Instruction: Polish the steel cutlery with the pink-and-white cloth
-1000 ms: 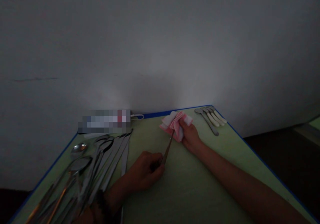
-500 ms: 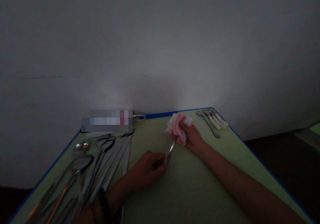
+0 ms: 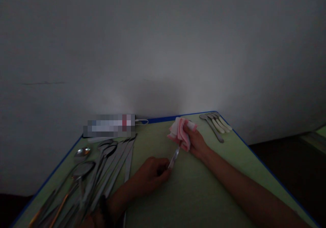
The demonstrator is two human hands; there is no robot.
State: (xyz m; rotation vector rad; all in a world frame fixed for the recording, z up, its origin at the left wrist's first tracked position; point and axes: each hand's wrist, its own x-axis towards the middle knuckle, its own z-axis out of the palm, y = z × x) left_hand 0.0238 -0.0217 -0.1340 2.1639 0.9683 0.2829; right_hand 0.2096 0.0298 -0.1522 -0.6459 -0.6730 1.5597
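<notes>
My left hand [image 3: 154, 172] is pinched on the end of a shiny metal piece of cutlery [image 3: 174, 157]. Its far end disappears inside a folded pink-and-white cloth [image 3: 179, 133], so I cannot tell if it is a spoon or a fork. My right hand [image 3: 196, 139] is closed around that cloth, wrapping it over the hidden end. Both hands are above the middle of the green table [image 3: 203, 190].
Ladles, large spoons and long-handled utensils lie in a spread at the left, including a round-bowled ladle [image 3: 83, 153]. A grey spoon [image 3: 211, 127] and several white-handled pieces [image 3: 219, 124] lie at the back right. A blurred-out object [image 3: 109, 126] with a white cable stands near the wall.
The view has tilted up slightly, so the table sits a little lower. My left hand has shifted slightly right; both hands keep their hold on the cutlery and the cloth.
</notes>
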